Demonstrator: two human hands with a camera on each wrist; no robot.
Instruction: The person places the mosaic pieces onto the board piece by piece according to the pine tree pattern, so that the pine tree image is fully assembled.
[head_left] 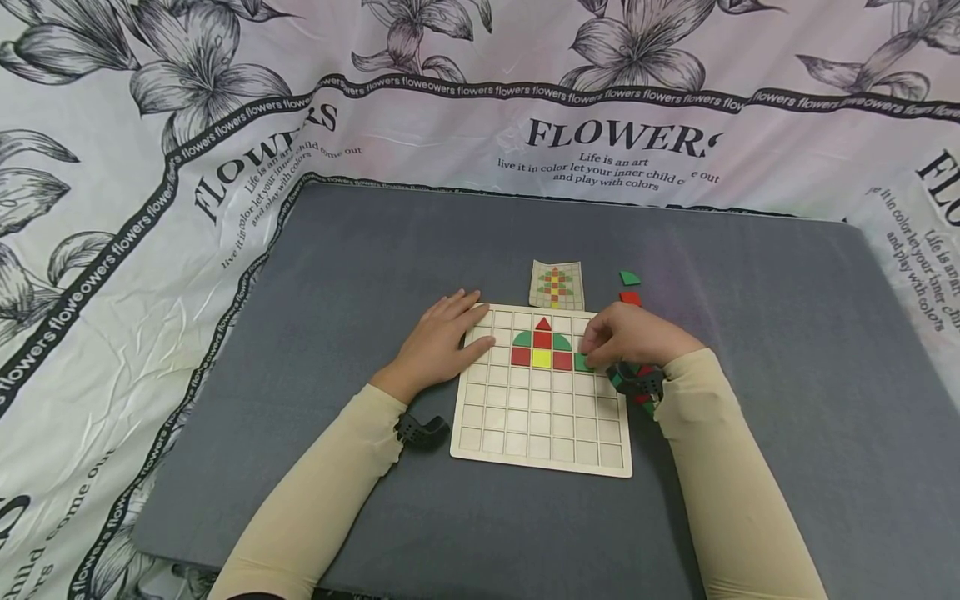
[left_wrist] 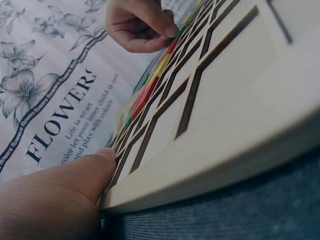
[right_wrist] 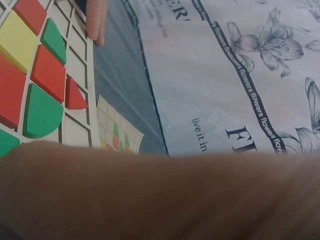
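A pale wooden grid board (head_left: pixel 540 450) lies on the grey table. My left hand (head_left: pixel 438 346) rests along its upper left edge, fingers extended and thumb over the rim. With thumb and fingertips my right hand (head_left: pixel 637 333) pinches a green piece (head_left: pixel 582 362) at the cell right of a red square (head_left: pixel 562 361). Set in the grid are a red triangle (right_wrist: pixel 76 94), a red square (right_wrist: pixel 48 73) below it, green quarter-rounds (right_wrist: pixel 44 111) on both sides, and a yellow square (head_left: pixel 541 358) between red squares. The pinched piece's far part is hidden by fingers.
A small pattern card (head_left: pixel 556 286) lies just beyond the board. Right of it are a loose green piece (head_left: pixel 629 277) and a red piece (head_left: pixel 631 297). More red and green pieces sit partly hidden under my right wrist. A flower-printed cloth (head_left: pixel 600 158) surrounds the table.
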